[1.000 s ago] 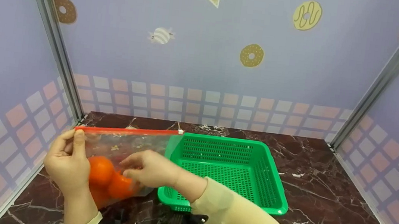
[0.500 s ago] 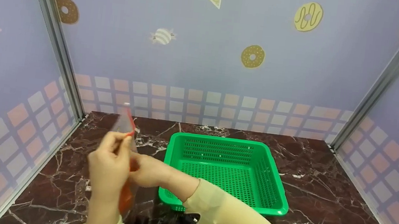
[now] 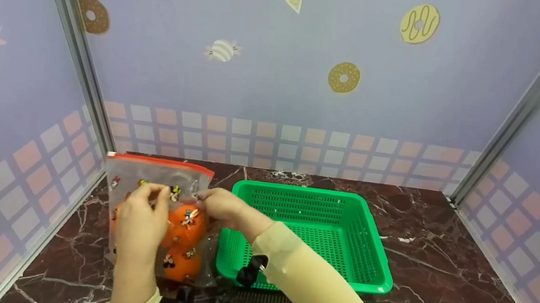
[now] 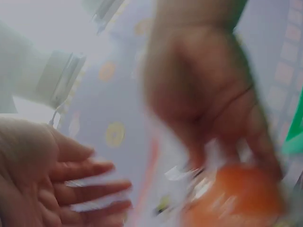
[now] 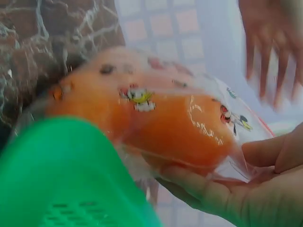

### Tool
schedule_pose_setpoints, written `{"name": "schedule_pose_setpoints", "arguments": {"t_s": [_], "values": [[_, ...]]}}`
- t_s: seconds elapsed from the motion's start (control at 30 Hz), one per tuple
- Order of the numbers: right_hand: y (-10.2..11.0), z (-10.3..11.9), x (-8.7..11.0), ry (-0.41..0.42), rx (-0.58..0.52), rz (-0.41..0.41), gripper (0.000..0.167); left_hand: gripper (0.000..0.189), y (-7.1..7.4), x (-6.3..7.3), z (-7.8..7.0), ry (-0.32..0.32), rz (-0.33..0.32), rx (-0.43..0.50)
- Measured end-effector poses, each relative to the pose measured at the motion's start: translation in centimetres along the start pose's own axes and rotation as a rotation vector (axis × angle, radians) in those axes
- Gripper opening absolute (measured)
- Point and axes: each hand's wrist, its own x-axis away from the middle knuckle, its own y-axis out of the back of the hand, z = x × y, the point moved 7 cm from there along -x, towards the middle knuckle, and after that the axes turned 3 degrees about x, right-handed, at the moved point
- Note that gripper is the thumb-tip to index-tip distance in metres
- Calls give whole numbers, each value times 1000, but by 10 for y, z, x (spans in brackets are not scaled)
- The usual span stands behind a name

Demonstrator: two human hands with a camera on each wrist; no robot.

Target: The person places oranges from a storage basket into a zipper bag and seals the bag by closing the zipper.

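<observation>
A clear zip bag (image 3: 156, 171) with a red zip strip and small cartoon prints hangs upright at the left, its white slider (image 3: 111, 155) at the left end. Several oranges (image 3: 189, 226) fill its lower part. My right hand (image 3: 230, 209) pinches the bag's right side, thumb on one face and fingers beneath, as the right wrist view shows. In front of the bag is my left hand (image 3: 142, 221); its fingers (image 4: 94, 191) are spread and fairly straight in the left wrist view, apart from the bag, holding nothing. That hand hides some of the oranges.
A green perforated plastic basket (image 3: 296, 189) stands just right of the bag, under the right forearm. Both are on a dark red marbled tabletop (image 3: 444, 273). Patterned walls (image 3: 267, 90) rise at the back and sides.
The bag has turned round edge-on and over, so its slider went from right end to left. My left hand has let go of the top corner; my right hand now holds the bag's side.
</observation>
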Motion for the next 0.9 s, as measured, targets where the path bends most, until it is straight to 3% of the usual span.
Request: {"name": "schedule_pose_setpoints", "arguments": {"t_s": [0.07, 0.13, 0.23, 0.33, 0.47, 0.7, 0.9], "values": [[6, -9, -7, -64, -61, -2, 26, 37, 0, -4, 15, 89, 113, -93], [11, -15, -14, -106, -95, -6, 27, 45, -7, -9, 27, 122, 233, -168], [15, -21, -22, -129, -124, -41, 32, 58, -25, -16, 39, 99, 393, -222], [15, -22, -27, -97, -145, -98, 36, 67, -47, -23, 49, 68, 491, -230], [15, -22, -30, -33, -171, -204, 41, 72, -70, -29, 64, 108, 526, -222], [24, -16, -24, 93, -243, -352, 85, 83, -99, -36, 79, 178, 521, -226], [37, -5, -8, 170, -194, -389, 81, 84, -118, -44, 76, 179, 550, -267]]}}
